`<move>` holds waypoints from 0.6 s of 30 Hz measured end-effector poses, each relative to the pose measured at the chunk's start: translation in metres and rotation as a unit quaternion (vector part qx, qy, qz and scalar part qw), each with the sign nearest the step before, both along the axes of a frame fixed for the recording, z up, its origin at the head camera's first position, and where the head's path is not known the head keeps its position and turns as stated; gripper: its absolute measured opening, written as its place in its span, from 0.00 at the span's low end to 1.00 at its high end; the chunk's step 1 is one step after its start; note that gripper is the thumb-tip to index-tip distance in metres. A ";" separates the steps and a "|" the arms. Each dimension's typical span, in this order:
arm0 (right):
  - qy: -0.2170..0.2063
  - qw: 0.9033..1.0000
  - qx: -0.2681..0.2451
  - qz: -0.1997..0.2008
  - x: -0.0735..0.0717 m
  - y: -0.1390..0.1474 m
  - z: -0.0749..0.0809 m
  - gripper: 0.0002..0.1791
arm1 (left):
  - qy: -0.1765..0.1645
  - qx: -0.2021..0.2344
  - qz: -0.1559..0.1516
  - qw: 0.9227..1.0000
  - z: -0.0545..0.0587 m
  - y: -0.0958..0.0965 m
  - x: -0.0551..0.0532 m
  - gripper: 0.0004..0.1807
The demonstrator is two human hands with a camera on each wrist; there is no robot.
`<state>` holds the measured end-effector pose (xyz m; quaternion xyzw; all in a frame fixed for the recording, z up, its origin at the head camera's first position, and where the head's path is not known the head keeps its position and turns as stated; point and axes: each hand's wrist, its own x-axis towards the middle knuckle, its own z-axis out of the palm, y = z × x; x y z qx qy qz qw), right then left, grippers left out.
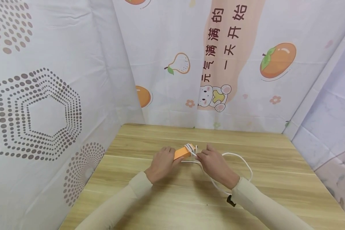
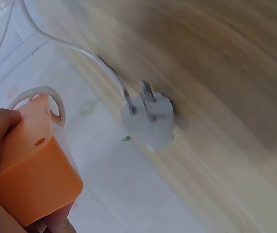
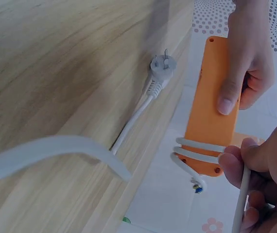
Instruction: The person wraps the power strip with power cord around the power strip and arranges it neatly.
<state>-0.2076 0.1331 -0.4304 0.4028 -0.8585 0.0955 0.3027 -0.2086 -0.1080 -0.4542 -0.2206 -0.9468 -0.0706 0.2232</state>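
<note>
My left hand [image 1: 162, 162] grips one end of a long orange power strip [image 1: 179, 154], the thumb lying along its flat face with screw holes. Two turns of white cord [image 3: 199, 144] wrap around the strip's other end. Small coloured wires [image 3: 198, 188] poke out of a cord end beside it. Close to that end, my right hand [image 1: 215, 164] pinches the cord between thumb and fingers. The strip is held above the table. On the tabletop the cord's three-pin plug [image 2: 149, 121] lies with its pins facing up; in the head view it is hidden.
A loose loop of cord [image 1: 245, 162] runs out right of the right hand and back under it. The wooden table [image 1: 149, 137] ends at a printed curtain [image 1: 166, 111] at the back, with another patterned curtain [image 1: 97, 95] at left. Something small and black [image 1: 231, 200] shows by the right cuff.
</note>
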 end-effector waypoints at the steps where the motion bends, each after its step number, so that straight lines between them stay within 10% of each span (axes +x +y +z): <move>1: -0.003 1.000 0.000 0.000 0.000 0.000 0.000 0.03 | -0.003 0.011 -0.003 1.000 0.000 0.000 0.000 0.26; 10: -0.018 1.000 -0.002 -0.004 0.002 0.000 -0.006 0.04 | -0.077 0.117 -0.014 0.990 0.005 -0.001 -0.003 0.22; 18: -0.036 0.999 -0.019 0.002 0.006 0.002 -0.012 0.05 | -0.175 0.239 -0.011 0.955 0.012 -0.010 -0.006 0.21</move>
